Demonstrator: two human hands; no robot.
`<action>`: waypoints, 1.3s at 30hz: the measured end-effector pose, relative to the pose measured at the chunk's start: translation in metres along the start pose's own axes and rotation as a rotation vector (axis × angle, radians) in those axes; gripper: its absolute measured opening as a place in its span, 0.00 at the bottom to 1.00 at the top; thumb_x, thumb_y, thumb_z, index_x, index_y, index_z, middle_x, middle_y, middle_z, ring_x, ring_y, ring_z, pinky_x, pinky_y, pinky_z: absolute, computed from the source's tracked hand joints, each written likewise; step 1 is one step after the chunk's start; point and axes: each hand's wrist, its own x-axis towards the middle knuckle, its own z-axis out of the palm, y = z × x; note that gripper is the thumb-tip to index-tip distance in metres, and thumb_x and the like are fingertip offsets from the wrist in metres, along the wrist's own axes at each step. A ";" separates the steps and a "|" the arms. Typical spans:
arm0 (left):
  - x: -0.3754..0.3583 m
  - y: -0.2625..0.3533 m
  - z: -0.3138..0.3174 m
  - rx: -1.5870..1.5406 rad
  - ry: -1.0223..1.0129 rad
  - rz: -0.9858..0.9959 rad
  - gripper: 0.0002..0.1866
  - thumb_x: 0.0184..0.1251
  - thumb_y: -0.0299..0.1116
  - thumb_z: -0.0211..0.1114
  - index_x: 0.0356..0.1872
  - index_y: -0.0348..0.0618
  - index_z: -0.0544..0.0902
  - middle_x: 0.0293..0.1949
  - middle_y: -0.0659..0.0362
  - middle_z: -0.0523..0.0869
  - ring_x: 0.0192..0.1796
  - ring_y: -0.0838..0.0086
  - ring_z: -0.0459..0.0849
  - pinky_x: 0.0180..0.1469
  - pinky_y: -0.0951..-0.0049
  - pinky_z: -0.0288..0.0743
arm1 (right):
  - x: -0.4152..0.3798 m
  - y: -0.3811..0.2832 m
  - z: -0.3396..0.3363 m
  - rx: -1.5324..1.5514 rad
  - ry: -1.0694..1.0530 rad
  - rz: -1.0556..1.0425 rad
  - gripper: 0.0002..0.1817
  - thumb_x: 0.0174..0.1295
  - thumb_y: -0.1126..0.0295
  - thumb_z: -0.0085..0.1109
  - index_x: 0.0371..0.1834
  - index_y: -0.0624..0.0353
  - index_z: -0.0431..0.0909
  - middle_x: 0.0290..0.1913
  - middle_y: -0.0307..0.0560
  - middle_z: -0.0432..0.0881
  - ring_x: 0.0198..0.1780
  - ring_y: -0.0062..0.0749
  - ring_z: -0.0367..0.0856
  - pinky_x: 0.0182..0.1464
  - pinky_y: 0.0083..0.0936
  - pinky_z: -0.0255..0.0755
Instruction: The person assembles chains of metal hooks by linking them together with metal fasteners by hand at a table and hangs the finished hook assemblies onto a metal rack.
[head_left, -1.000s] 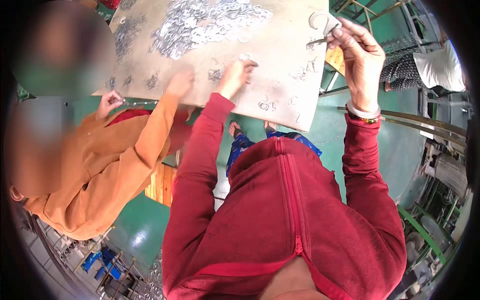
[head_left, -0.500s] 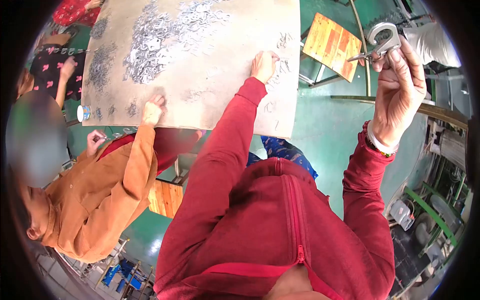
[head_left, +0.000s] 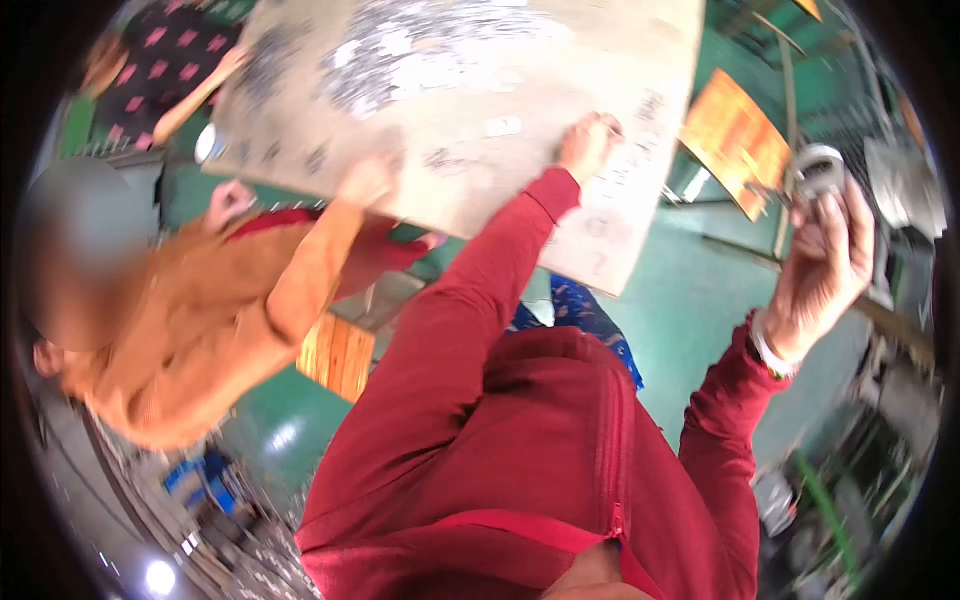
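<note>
My right hand [head_left: 825, 262] is raised off the table's right side and grips a metal snap hook [head_left: 817, 172] between its fingers. My left hand [head_left: 588, 143] reaches out onto the worn tabletop [head_left: 520, 170], fingers down on small metal parts near the right edge; the blur hides whether it holds one. A large heap of silvery metal parts [head_left: 400, 50] lies further back on the table. Both my arms are in red sleeves.
A person in an orange top [head_left: 190, 310] sits to my left, one hand [head_left: 365, 180] on the table. Another person in a dark patterned top [head_left: 170, 60] is at the far left. A wooden stool [head_left: 735, 140] stands on the green floor at right.
The view has swung and blurred. My right hand with the snap hook has dropped slightly lower, and my left hand stays on the table near its right edge.
</note>
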 end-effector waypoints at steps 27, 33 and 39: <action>-0.083 -0.150 -0.180 0.706 0.117 -0.101 0.09 0.57 0.24 0.56 0.39 0.34 0.75 0.36 0.42 0.80 0.41 0.48 0.80 0.46 0.55 0.73 | -0.062 0.037 0.121 0.037 -0.213 0.385 0.11 0.54 0.81 0.61 0.42 0.67 0.79 0.34 0.45 0.84 0.33 0.23 0.81 0.38 0.19 0.76; -0.051 -0.090 -0.217 0.215 0.206 -0.119 0.12 0.66 0.30 0.53 0.42 0.30 0.75 0.36 0.39 0.81 0.39 0.49 0.80 0.44 0.55 0.71 | -0.065 0.044 0.131 -0.108 -0.282 0.290 0.10 0.56 0.79 0.59 0.42 0.66 0.80 0.32 0.41 0.83 0.32 0.19 0.79 0.37 0.18 0.77; -0.066 0.051 -0.273 -0.406 0.343 -0.154 0.13 0.69 0.30 0.55 0.46 0.28 0.76 0.37 0.53 0.82 0.37 0.71 0.82 0.42 0.73 0.79 | -0.061 0.097 0.130 -0.162 -0.342 0.399 0.15 0.53 0.83 0.61 0.45 0.67 0.79 0.33 0.47 0.83 0.34 0.23 0.81 0.35 0.18 0.76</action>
